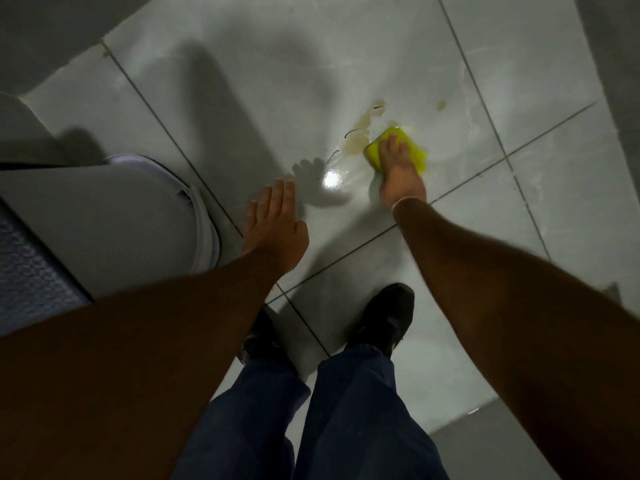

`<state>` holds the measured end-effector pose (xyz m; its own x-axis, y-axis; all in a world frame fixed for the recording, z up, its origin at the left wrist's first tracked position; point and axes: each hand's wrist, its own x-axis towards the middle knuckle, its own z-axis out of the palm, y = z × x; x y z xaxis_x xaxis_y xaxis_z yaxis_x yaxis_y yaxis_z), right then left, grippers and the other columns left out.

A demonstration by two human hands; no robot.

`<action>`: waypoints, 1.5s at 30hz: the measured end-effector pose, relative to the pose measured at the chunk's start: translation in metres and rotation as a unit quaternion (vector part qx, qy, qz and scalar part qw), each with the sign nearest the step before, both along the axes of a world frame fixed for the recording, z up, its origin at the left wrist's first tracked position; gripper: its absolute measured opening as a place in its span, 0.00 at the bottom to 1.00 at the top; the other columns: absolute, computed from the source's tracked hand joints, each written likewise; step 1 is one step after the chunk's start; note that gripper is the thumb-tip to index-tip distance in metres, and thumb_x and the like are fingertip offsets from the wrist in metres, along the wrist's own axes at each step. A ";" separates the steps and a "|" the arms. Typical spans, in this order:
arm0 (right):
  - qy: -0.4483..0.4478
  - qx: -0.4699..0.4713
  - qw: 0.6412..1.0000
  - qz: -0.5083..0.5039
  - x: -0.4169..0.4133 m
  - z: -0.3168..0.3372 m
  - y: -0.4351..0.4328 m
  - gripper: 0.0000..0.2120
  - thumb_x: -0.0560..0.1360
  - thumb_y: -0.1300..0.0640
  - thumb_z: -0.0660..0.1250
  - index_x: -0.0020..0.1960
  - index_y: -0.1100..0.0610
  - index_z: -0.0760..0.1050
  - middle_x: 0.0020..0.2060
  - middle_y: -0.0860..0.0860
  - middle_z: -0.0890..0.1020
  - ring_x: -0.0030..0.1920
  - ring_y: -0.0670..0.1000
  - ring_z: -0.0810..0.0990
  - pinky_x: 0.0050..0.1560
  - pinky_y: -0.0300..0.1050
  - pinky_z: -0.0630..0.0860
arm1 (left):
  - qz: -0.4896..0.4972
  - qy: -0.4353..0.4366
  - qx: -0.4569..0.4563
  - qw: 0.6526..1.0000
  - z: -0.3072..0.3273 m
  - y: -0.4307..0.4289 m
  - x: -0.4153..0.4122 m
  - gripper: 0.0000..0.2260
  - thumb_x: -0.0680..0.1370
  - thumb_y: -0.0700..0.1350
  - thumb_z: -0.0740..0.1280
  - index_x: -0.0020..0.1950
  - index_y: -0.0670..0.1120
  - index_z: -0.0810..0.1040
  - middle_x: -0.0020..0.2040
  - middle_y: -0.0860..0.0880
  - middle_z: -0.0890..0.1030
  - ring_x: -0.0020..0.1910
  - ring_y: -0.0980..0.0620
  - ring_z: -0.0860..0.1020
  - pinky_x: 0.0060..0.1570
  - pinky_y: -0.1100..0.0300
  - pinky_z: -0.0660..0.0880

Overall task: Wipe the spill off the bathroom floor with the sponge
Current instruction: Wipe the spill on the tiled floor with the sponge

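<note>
A yellow sponge lies flat on the pale tiled floor, and my right hand presses down on top of it with fingers spread over it. A brownish, watery spill spreads just left of and beyond the sponge, with a smaller blot further right and thin dark strands in it. My left hand hovers flat and empty, fingers together, over the floor beside the toilet.
A white toilet with its lid down fills the left side. My two dark shoes and blue trouser legs stand at the bottom centre. Grey walls border the floor at top left and right. A light glare shines on wet tile.
</note>
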<state>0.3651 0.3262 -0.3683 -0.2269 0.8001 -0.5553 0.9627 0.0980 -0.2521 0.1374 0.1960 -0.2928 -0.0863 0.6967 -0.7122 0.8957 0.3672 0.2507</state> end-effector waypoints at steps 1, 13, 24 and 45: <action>0.000 -0.007 0.999 0.052 -0.002 0.002 -0.014 0.36 0.77 0.70 0.56 0.83 0.57 0.52 0.83 0.57 0.51 0.83 0.63 0.52 0.82 0.56 0.57 | 0.001 -0.001 -0.001 1.000 0.003 0.002 0.001 0.33 0.84 0.50 0.51 0.86 0.49 0.40 0.87 0.47 0.42 0.86 0.46 0.42 0.83 0.46 0.40; -0.079 -0.007 0.990 -0.119 0.035 0.006 0.036 0.34 0.80 0.65 0.58 0.83 0.54 0.52 0.84 0.56 0.50 0.83 0.61 0.52 0.83 0.55 0.55 | -0.002 -0.019 0.003 1.000 -0.001 0.014 0.008 0.33 0.84 0.49 0.50 0.86 0.48 0.39 0.87 0.47 0.42 0.86 0.45 0.42 0.83 0.43 0.42; -0.002 -0.016 0.984 0.176 0.002 0.011 -0.047 0.33 0.82 0.68 0.51 0.84 0.50 0.50 0.84 0.50 0.49 0.84 0.56 0.52 0.80 0.54 0.61 | 0.010 0.003 0.010 1.000 0.005 0.018 0.002 0.33 0.84 0.49 0.51 0.86 0.48 0.41 0.87 0.47 0.43 0.86 0.46 0.43 0.83 0.45 0.42; -0.034 -0.009 0.986 0.161 -0.034 0.012 -0.010 0.31 0.83 0.62 0.54 0.84 0.51 0.49 0.84 0.51 0.49 0.84 0.56 0.50 0.81 0.55 0.58 | 0.046 0.046 0.004 0.998 -0.008 0.014 -0.004 0.34 0.84 0.51 0.53 0.86 0.47 0.39 0.87 0.47 0.42 0.86 0.46 0.43 0.83 0.46 0.40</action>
<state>0.3309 0.3166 -0.3567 -0.4292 0.6824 -0.5917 0.8972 0.3978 -0.1920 0.1338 0.2098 -0.3005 -0.2143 0.6885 -0.6929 0.8778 0.4469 0.1726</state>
